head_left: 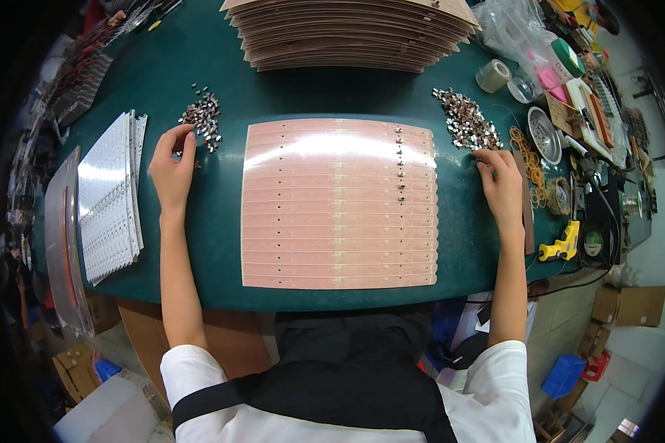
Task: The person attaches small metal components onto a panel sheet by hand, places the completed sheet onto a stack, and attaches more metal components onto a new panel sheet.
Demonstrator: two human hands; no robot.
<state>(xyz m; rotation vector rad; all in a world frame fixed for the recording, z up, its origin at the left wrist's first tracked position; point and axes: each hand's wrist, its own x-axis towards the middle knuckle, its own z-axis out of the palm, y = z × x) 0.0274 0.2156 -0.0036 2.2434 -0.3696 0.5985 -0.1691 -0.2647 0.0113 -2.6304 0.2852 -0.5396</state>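
Observation:
A pinkish panel (310,214), divided into long horizontal strips, lies flat before me. Small dark holes run down its left and right sides. Several small shiny metal pieces (401,176) sit in the upper part of its right-hand column. My left hand (173,168) is curled at the near edge of a pile of small metal pieces (205,117), thumb and forefinger drawn together. On the other side, my right hand (502,181) has its fingertips closed at the near end of a second pile of metal pieces (467,122). What either hand pinches is too small to make out.
A tall stack of brown panels (347,37) stands at the far side. White perforated sheets (111,192) lie at left. On the right are a metal bowl (544,136), rubber bands (528,166), a tape roll (492,75) and a yellow glue gun (561,242).

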